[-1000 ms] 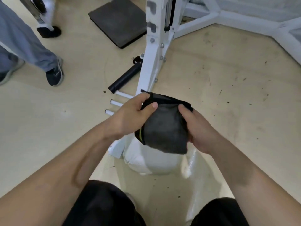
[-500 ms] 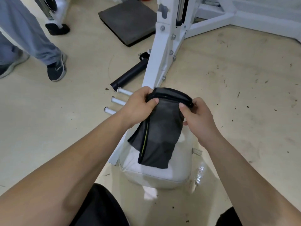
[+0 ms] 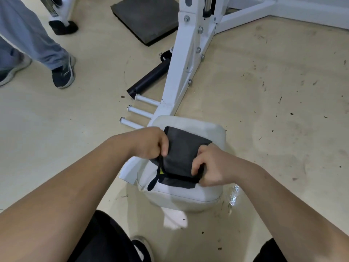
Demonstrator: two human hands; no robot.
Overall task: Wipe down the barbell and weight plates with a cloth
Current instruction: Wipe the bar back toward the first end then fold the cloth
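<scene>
A dark grey cloth (image 3: pixel 181 154) with a black edge and a small yellow tag lies folded over itself above a white padded seat (image 3: pixel 190 195). My left hand (image 3: pixel 149 143) pinches its left edge with the fingers curled in. My right hand (image 3: pixel 209 165) grips its lower right edge, fingers closed on the fabric. No barbell or weight plates show in view. A black cylindrical sleeve (image 3: pixel 149 78) lies on the floor beside the white frame.
A white machine frame (image 3: pixel 187 59) rises just beyond the seat, with three white pegs (image 3: pixel 139 111) sticking out to the left. A dark mat (image 3: pixel 147 17) lies further back. Another person's legs and shoes (image 3: pixel 62 74) stand at the upper left. My knees are at the bottom.
The cloth was held up hanging between both hands; now it is lowered onto the seat and folded over. Both hands moved down towards me, and the view shifted closer to the frame.
</scene>
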